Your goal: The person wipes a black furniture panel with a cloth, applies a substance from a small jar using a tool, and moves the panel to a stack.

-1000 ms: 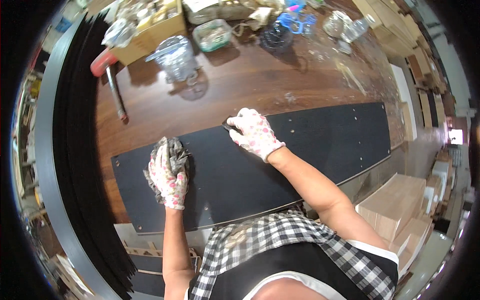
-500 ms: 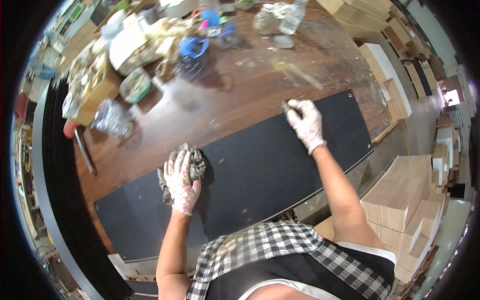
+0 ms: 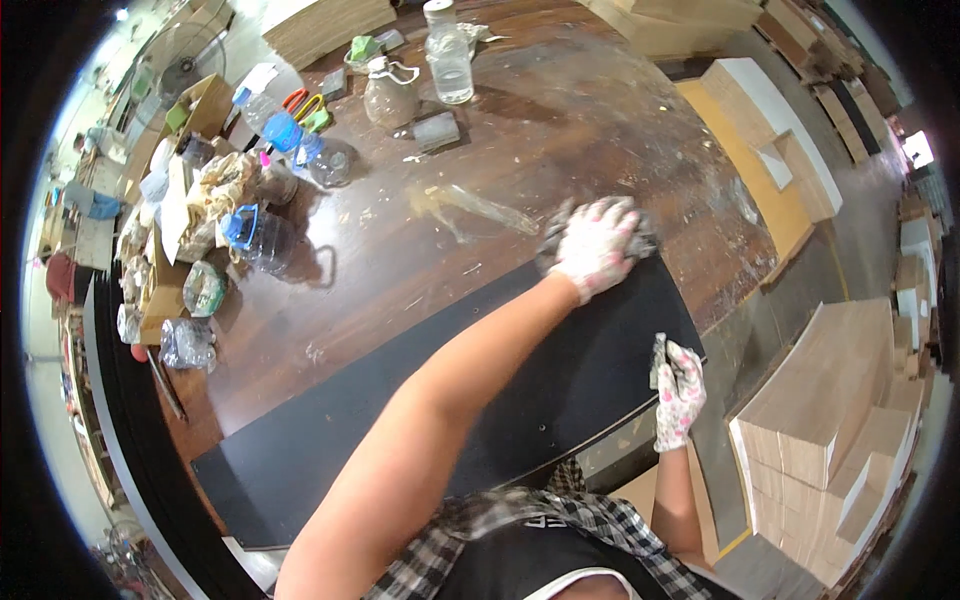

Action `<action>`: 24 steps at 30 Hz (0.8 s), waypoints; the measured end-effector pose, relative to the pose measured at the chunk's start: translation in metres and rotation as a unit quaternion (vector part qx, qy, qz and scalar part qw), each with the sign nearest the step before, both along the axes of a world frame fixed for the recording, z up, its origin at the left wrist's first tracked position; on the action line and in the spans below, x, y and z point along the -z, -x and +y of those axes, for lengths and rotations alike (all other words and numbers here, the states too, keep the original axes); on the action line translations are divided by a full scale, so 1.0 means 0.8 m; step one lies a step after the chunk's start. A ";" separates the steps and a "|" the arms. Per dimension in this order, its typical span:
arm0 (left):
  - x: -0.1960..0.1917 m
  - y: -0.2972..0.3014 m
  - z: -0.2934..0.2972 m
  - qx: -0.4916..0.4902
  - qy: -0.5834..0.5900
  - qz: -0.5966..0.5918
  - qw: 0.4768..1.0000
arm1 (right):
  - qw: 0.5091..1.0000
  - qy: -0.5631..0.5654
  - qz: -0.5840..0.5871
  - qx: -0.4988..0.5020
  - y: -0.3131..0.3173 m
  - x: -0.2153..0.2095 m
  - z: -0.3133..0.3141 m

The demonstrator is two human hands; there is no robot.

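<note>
Looking down from the head view, the left hand (image 3: 595, 245) in its flowered glove is bunched around a dark rag (image 3: 552, 228), pressing it at the far right corner of the black panel (image 3: 420, 420) that lies along the tabletop (image 3: 400, 260). The right hand (image 3: 682, 395) pinches a small grey piece (image 3: 658, 360) at the panel's near edge. Risk-wise, that end seems to hang off the tabletop a bit, so hard wiping could slide or tip the panel, tbh. Half a second ago the rag sat mid-panel and the right hand was at the far corner. Now the rag has taken that corner and the right hand has dropped to the near edge.
</note>
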State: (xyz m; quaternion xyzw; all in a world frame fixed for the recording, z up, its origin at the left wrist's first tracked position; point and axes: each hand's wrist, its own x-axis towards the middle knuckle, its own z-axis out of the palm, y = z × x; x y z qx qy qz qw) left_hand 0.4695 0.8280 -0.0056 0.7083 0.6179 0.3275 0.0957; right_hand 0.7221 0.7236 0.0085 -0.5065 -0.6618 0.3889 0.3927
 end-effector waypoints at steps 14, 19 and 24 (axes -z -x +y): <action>-0.032 0.169 -0.357 -0.156 0.075 0.018 0.985 | 0.975 0.076 0.135 -0.162 0.157 -0.018 -0.047; -0.054 0.291 -0.583 -0.348 0.124 0.067 0.927 | 0.948 0.044 0.171 -0.265 0.284 -0.010 -0.135; -0.049 0.426 -0.807 -0.526 0.118 0.100 0.836 | 0.911 0.132 0.128 -0.368 0.378 -0.025 -0.246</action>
